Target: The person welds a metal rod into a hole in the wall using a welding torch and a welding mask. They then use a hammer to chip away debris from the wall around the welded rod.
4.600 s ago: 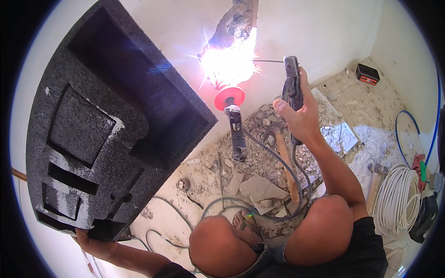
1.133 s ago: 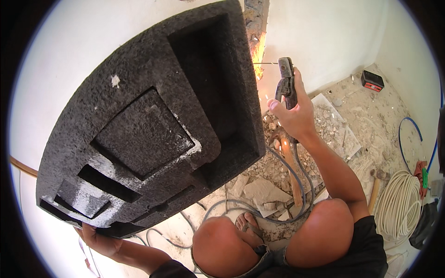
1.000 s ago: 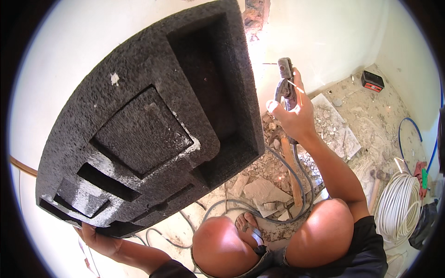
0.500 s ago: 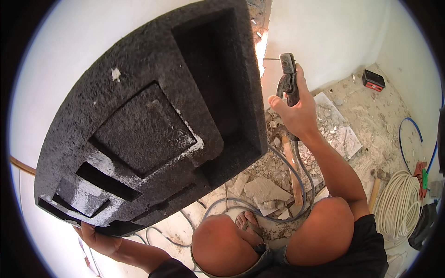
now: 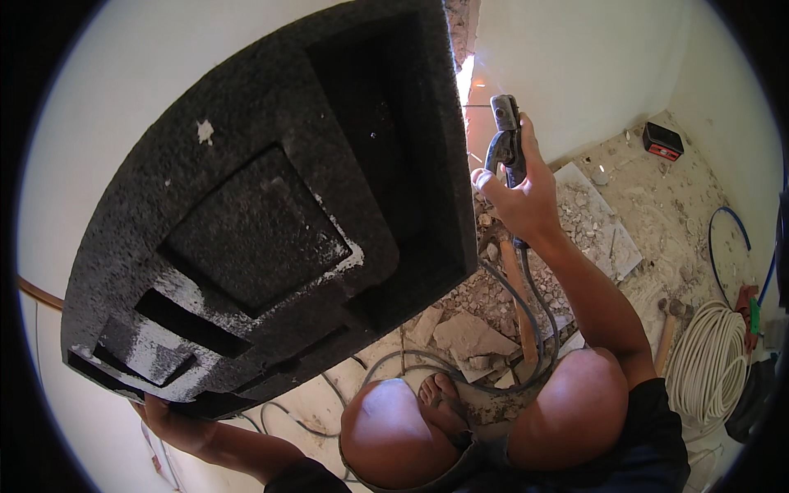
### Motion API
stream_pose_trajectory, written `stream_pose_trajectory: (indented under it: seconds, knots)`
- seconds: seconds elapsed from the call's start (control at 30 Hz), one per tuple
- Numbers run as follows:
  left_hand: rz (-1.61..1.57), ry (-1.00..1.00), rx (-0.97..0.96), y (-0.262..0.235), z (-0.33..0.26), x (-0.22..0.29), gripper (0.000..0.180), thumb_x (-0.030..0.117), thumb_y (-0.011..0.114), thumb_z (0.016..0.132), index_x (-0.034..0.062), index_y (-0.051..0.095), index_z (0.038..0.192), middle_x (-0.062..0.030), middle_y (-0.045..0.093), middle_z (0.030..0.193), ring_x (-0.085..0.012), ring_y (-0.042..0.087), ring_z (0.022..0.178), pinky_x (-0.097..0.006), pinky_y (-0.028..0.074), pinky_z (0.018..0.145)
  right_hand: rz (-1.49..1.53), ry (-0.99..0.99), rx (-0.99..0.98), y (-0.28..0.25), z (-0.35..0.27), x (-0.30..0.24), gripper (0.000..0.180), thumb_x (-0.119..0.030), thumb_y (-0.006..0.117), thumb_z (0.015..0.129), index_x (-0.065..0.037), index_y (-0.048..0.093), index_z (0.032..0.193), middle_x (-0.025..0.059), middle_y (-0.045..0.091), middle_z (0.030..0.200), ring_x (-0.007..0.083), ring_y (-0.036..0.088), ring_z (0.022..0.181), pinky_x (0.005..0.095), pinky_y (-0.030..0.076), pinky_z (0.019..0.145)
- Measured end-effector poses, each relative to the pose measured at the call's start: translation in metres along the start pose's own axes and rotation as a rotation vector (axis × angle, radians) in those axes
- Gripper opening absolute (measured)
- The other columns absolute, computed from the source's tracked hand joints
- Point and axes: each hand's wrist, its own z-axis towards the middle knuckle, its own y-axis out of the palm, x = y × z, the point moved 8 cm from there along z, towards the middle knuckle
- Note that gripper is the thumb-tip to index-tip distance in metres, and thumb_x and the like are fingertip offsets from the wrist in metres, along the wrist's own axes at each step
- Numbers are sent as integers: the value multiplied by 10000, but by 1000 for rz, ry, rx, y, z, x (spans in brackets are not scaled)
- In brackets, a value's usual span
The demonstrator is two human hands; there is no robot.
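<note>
Black foam, by the look of it, makes up the big moulded panel filling the left half of the head view, its right edge just beside a bright glow at upper centre. At lower left, the left hand has its fingers hooked round the panel's low end, holding it up. Right of centre, the right hand has its fingers closed round an electrode holder, thumb at the lever, a thin rod pointing left toward the glow. To do this well, I'd keep that wrist steady, feed the rod in gently as it burns down, and hold the panel between eyes and glare without letting its edge scorch. The cable, looping over rubble at lower centre, should have slack; those bare knees look exposed to sparks. The panel hides the rod's tip and whatever it meets; the broken strip of wall is cut off at the top. The left fingertips are out of sight, so I can't tell how tight they grip.
</note>
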Motion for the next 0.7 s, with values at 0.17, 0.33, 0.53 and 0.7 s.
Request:
stream_pose_trajectory:
  seconds: [0.17,0.33,0.53,0.7]
  knots:
    - [5,-7,30,4,-5,-4,510,111,490,782,-79,420,1250,-184,493,1199,-274,514,1069,-366,419,899,-53,-7,-28,-2,1,1,824,-108,688,722,60,225,1382,51,521,909,98,501,780,221,443,714]
    - [-36,6,10,0,-2,-4,542,103,494,773,-74,391,1275,-187,491,1205,-282,515,1074,-378,425,896,-131,-11,-12,0,1,-1,849,-141,683,691,79,222,1369,81,545,975,146,527,877,252,438,791]
    - [-29,-25,-6,2,-2,-5,555,40,466,739,-67,388,1278,-180,502,1216,-276,527,1075,-390,423,920,33,89,-57,4,3,-6,836,-85,677,706,128,187,1349,86,540,1004,142,519,965,268,424,870]
    - [-28,-19,38,5,-5,-3,562,37,477,740,-61,383,1285,-184,499,1224,-276,527,1079,-397,426,918,-56,85,-58,7,2,1,856,-126,674,707,109,178,1365,78,535,1016,143,518,966,262,413,879]
